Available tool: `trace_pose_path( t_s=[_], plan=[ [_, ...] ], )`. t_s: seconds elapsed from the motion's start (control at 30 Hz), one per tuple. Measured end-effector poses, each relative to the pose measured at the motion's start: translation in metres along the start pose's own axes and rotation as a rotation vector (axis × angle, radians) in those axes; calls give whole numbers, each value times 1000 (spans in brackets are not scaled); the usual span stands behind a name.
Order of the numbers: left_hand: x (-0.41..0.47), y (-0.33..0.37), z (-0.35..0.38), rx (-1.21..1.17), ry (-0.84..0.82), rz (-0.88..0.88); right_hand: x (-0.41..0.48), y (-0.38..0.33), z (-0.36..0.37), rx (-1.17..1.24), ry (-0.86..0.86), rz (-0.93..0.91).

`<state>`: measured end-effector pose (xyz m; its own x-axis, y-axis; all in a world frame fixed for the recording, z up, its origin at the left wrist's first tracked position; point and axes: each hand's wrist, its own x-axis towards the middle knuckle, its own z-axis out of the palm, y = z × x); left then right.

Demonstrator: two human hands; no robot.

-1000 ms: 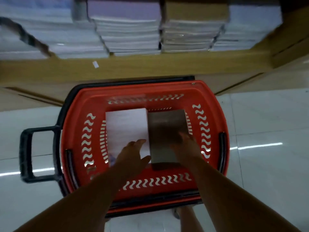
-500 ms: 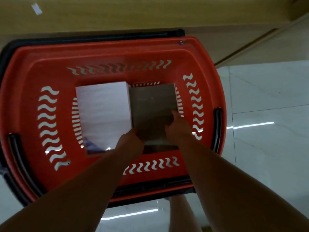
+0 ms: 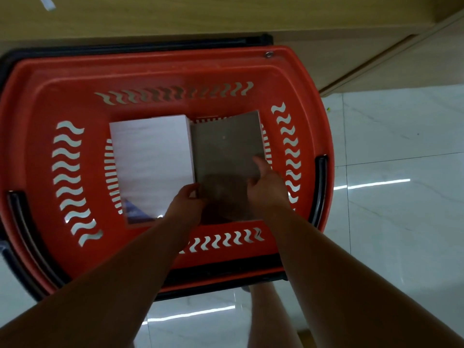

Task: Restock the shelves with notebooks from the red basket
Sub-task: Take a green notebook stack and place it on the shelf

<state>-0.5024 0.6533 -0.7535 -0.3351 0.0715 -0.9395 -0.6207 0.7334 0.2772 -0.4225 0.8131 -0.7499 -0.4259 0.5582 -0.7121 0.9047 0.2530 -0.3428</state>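
Inside the red basket (image 3: 37,101) the brown notebooks (image 3: 226,149) lie right of the white notebooks (image 3: 150,156), long axis pointing away from the person; the left hand (image 3: 187,203) and the right hand (image 3: 267,188) grip their near side edges, both equally close.

The red plastic basket (image 3: 160,71) sits on the pale tiled floor (image 3: 401,209), just in front of the wooden shelf base (image 3: 226,16). Inside it, two stacks lie side by side: the white notebook stack (image 3: 150,159) left, the grey-brown notebook stack (image 3: 226,146) right. The left hand (image 3: 187,203) grips the grey-brown stack's near left edge, and the right hand (image 3: 268,189) grips its right edge, thumb on top.
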Motion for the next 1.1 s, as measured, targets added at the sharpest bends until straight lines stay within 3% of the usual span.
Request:
trace_pose_path(
  t_s=[0.2, 0.33, 0.53, 0.73, 0.93, 1.03, 1.1],
  plan=[
    [-12, 6, -4, -8, -8, 64, -36, -22, -20, 18, -32, -163],
    [-24, 8, -18, -221, -72, 66, -75, -46, -33, -11, 21, -291],
    [-40, 17, -44, -407, -226, 49, -106, -67, -51, 14, 13, -330],
    [-48, 18, -55, -388, -211, 58, -98, -62, -59, 34, 4, -171],
    [-58, 25, -65, -356, -181, 116, -84, -48, -45, -51, -168, -6],
    [-69, 23, -69, -416, -239, 83, -83, -55, -36, -153, -44, 107],
    [-80, 19, -71, -430, -301, 61, -87, -65, -38, -78, 40, 93]
  ],
)
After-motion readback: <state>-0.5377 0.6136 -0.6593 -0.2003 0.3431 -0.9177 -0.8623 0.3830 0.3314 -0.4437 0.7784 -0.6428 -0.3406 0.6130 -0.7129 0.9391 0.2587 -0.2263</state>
